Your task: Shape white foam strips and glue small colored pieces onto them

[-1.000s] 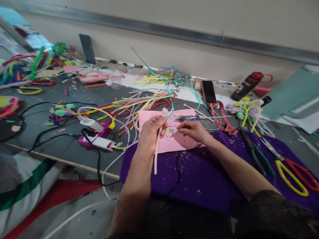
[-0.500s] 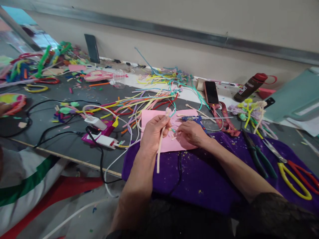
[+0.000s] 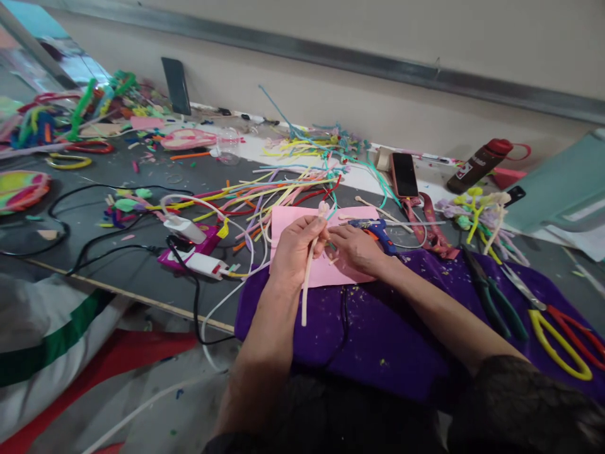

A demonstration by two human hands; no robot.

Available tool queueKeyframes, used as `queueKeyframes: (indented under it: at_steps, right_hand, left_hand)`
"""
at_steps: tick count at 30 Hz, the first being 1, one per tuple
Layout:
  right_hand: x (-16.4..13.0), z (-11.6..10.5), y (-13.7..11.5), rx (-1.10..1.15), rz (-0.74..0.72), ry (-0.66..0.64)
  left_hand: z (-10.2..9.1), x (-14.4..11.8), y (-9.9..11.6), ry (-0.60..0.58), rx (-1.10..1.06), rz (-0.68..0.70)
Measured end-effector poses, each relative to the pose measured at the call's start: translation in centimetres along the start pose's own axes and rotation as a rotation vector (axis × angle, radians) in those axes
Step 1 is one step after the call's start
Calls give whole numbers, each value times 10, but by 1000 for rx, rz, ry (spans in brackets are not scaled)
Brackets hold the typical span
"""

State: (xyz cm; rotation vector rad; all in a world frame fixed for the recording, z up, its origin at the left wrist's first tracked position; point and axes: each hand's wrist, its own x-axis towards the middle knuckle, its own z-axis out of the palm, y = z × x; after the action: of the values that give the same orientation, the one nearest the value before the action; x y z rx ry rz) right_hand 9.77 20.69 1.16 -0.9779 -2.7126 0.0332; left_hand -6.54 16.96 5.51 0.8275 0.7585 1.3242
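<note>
My left hand (image 3: pixel 293 249) grips a cream pipe-cleaner stem (image 3: pixel 307 284) upright, its curled tip near the thumb and its tail hanging over the purple cloth (image 3: pixel 378 328). Beside it, my right hand (image 3: pixel 357 249) rests on the pink sheet (image 3: pixel 288 217) with fingers pinched close to the stem's top; what they pinch is too small to tell. A blue glue gun (image 3: pixel 373 227) lies just behind my right hand.
Loose coloured pipe cleaners (image 3: pixel 265 189) spread behind the pink sheet. A charger and cables (image 3: pixel 193 252) lie at left. A phone (image 3: pixel 405 174), a brown bottle (image 3: pixel 477 165), green pliers (image 3: pixel 491 293) and yellow-red scissors (image 3: pixel 562 334) are at right.
My right hand has moved left across the pink sheet to meet the left hand at the stem's top. The view has drifted slightly, uncovering the glue gun.
</note>
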Motion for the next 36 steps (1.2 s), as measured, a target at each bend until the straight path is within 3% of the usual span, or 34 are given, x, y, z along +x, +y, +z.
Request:
queueKeyframes:
  at_steps: [4,11,16,20,23,26,29,32,36]
  right_hand:
    - [-8,-9,2,124,10,-50]
    - [-17,-22,2,248,74,68]
    - [-2,-12,-16,105,24,44]
    - [8,7,-28,-65,86,-21]
    - [10,17,-30,-115,103,-60]
    - [6,13,-25,-115,84,-80]
    - [-4,-2,-16,-12,110,-45]
    - [-15,-16,-5,228,209,18]
    - [-20,-20,5,594,317,71]
  left_hand:
    - [-1,-1,0,-11,1,-7]
    - [-1,-2,0,-23,10,-1]
    - [0,-1,1,-30,1,-8]
    - [0,-1,-1,-54,-18,-4]
    - [-1,0,-2,-62,-40,-13]
    - [-1,0,-2,-49,-36,-18]
    - [-2,-1,-1,-41,-31,-10]
    - [-2,-1,-1,-44,-35,-10]
    - [-2,-1,0,-38,-27,-16]
